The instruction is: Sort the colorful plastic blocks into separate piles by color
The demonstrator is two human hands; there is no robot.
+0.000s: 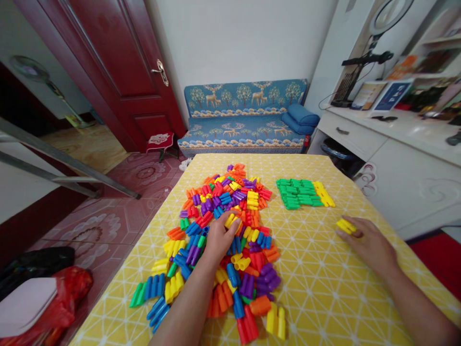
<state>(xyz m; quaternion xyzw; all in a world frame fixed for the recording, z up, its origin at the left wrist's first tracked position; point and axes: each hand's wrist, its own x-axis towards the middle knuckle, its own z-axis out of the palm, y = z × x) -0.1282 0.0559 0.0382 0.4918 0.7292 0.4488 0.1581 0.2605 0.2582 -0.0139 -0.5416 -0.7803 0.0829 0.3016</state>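
Note:
My left hand point(220, 236) reaches into a heap of colourful plastic toy building pieces point(216, 202), its fingers closed round a yellow building piece point(232, 221). Over the right part of the table, my right hand point(369, 242) pinches another yellow building piece point(346, 226) between thumb and fingers. Beyond that hand lies a neat block of green pieces point(298, 193) set in rows, with a column of yellow pieces point(323, 194) along its right side. Red, orange, purple, blue, green and yellow pieces are jumbled together in the heap.
A yellow patterned cloth covers the table point(309, 269). Behind it stands a blue sofa point(245, 115). To the right is a white cabinet point(414, 163) with a ring light point(391, 19). A red door point(126, 62) and metal ladder legs point(72, 163) are at left.

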